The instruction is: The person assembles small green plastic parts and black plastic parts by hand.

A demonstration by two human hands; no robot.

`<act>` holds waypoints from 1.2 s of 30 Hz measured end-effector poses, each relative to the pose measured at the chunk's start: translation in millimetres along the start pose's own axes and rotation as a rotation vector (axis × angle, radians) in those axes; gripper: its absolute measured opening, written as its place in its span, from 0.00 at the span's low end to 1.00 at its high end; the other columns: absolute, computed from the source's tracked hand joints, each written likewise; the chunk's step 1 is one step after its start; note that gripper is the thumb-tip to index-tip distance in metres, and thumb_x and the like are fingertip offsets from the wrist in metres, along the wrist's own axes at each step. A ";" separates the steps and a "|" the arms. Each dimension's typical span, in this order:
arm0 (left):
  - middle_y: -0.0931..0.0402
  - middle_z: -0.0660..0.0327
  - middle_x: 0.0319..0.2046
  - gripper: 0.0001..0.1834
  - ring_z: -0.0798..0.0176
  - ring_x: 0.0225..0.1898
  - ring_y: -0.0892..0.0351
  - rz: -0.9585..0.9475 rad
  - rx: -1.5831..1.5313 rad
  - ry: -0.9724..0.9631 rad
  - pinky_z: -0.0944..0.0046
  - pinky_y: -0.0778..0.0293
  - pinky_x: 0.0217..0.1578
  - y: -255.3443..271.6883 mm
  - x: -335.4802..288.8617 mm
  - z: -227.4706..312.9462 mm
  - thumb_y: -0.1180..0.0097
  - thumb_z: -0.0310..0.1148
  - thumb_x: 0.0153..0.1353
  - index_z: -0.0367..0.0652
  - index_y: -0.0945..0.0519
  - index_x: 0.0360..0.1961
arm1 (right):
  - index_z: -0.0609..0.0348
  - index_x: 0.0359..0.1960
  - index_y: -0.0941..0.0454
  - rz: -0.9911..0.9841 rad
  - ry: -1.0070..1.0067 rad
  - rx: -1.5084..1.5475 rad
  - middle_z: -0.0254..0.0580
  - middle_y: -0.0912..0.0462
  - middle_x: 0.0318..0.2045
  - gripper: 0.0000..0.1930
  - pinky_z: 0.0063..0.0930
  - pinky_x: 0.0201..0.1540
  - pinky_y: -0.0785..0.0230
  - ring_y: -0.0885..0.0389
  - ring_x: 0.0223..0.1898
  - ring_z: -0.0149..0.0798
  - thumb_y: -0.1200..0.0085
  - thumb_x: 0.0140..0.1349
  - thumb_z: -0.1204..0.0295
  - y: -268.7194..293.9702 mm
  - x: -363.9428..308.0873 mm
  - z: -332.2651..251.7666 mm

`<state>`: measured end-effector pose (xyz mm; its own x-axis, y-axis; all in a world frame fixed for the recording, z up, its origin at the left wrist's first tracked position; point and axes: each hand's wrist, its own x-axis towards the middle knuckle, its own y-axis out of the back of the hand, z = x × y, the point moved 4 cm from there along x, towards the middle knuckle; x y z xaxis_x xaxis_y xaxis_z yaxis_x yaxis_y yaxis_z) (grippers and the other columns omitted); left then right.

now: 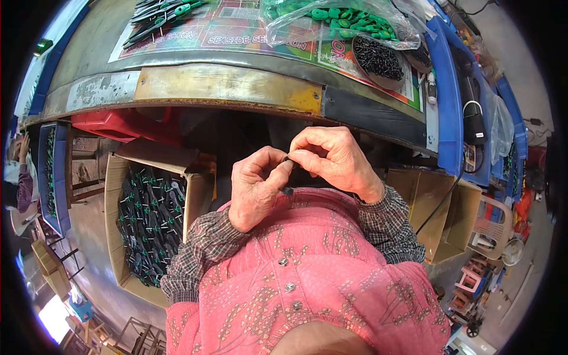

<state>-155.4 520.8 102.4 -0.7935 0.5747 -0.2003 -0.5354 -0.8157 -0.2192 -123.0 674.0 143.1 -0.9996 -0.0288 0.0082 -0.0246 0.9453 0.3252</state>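
My two hands meet in front of my chest, below the table edge. My left hand [257, 186] is closed, thumb and forefinger pinching a small black piece [287, 191] whose dark end pokes out below the thumb. My right hand [337, 157] is closed too, its thumb and forefinger pressed at the upper end of that piece, touching the left fingertips. Most of the piece is hidden by the fingers, so its exact kind does not show. To the left stands an open cardboard box [112, 236] filled with black strip-like parts [151, 228] bearing small green bits.
On the table [94, 65] lie black strips with green ends [157, 21], a clear bag of green plastic parts [349, 23] and a bowl of small black pieces [378, 62]. A blue crate [447, 89] borders the right. Another cardboard box [435, 207] stands below; a red container [127, 121] sits under the table.
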 end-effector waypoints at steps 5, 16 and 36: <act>0.28 0.73 0.22 0.03 0.81 0.24 0.36 0.028 0.009 -0.055 0.76 0.38 0.24 0.7 2.5 -4.3 0.43 0.25 0.60 0.36 0.21 0.30 | 0.65 0.30 0.22 0.059 -0.050 0.017 0.36 0.22 0.21 0.05 0.22 0.27 0.32 0.27 0.24 0.24 0.41 0.59 0.75 -4.9 1.8 4.0; 0.25 0.70 0.26 0.06 0.80 0.28 0.31 0.065 -0.147 0.013 0.78 0.34 0.27 13.2 5.5 -0.8 0.45 0.28 0.65 0.36 0.21 0.35 | 0.64 0.35 0.22 -0.015 0.139 -0.050 0.38 0.24 0.27 0.13 0.23 0.27 0.31 0.24 0.25 0.30 0.32 0.48 0.76 -15.2 -8.2 -3.6; 0.22 0.68 0.34 0.12 0.79 0.35 0.28 0.009 -0.167 -0.052 0.77 0.29 0.37 11.2 0.3 1.8 0.52 0.33 0.71 0.35 0.23 0.45 | 0.67 0.39 0.25 0.092 -0.135 0.178 0.39 0.20 0.23 0.07 0.23 0.26 0.28 0.21 0.23 0.26 0.45 0.63 0.76 -39.1 -16.6 5.5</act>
<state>-162.2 511.7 101.6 -0.8140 0.5599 -0.1546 -0.4762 -0.7958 -0.3741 -105.6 639.3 125.0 -0.9906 0.0927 -0.1002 0.0763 0.9847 0.1566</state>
